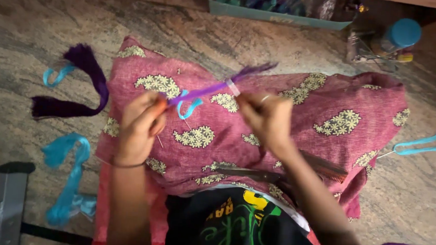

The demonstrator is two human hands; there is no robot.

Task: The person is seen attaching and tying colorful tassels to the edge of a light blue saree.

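stone floor under a pink paisley cushion (331, 110). i see my left hand (141, 125) and right hand (268, 117) pinching a purple thread bundle (207, 89) taut above it, white band already on; teal loop dangling, loose skeins unworked.

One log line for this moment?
left hand: pinching purple thread bundle | right hand: holding its taped end | base: pink cushion

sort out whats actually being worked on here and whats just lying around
In hand:
- left hand and right hand stretching a purple thread bundle
- turquoise thread tied on it
- pink paisley cushion underneath

Lying about:
- purple thread hank on the floor
- turquoise thread hank
- comb
- scissors
- blue-capped bottle
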